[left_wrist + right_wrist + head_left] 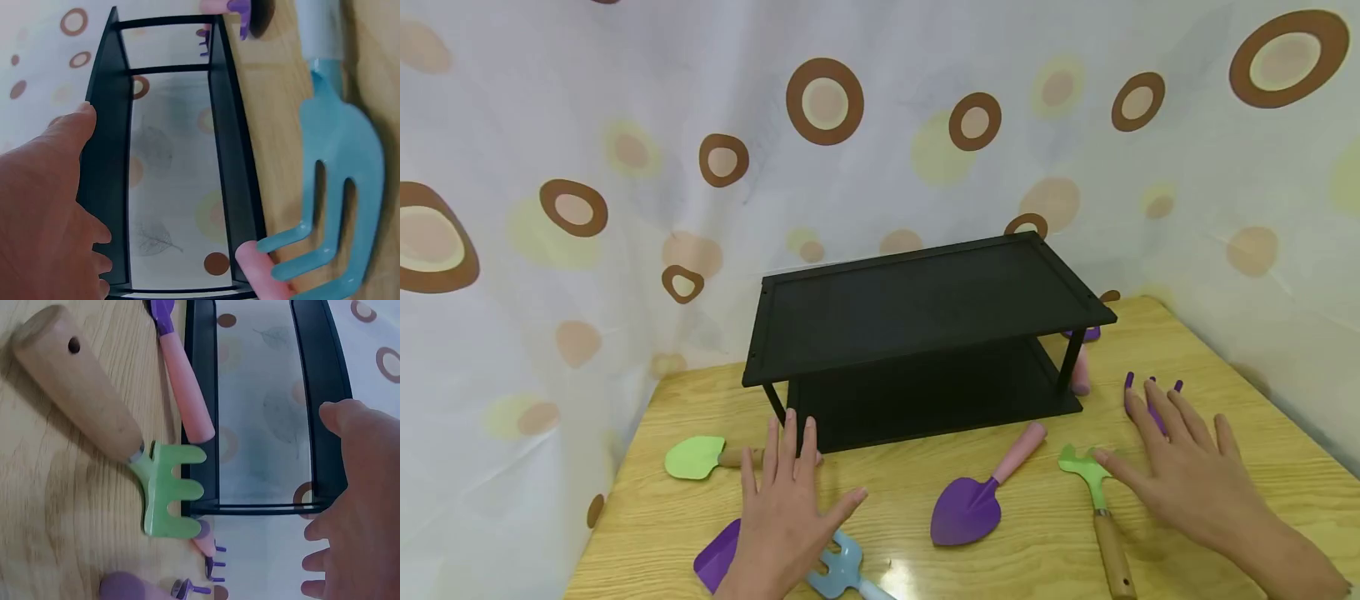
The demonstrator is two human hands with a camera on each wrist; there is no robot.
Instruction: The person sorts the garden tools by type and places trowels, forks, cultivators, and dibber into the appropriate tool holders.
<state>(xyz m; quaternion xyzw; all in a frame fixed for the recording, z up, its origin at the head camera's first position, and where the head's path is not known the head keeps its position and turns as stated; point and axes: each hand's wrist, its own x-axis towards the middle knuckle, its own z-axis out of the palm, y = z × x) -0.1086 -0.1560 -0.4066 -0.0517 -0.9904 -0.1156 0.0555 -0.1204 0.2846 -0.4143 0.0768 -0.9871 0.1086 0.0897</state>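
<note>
My left hand (786,517) is open with fingers spread, above a light blue hand fork (841,567) and a purple blade (717,557), and holds nothing. My right hand (1195,479), also spread open, hovers by a green hand fork (1090,475) with a wooden handle and overlaps a purple-tined rake (1157,414). Between the hands lies a purple trowel (966,510) with a pink handle. A green trowel (695,458) rests left of the left hand, its wooden handle partly hidden by the fingers.
A black two-tier shelf (925,300) stands at the back of the wooden table (887,508). Behind its right post, a pink handle (1080,372) and a bit of purple show. A patterned curtain (880,183) hangs behind and at both sides.
</note>
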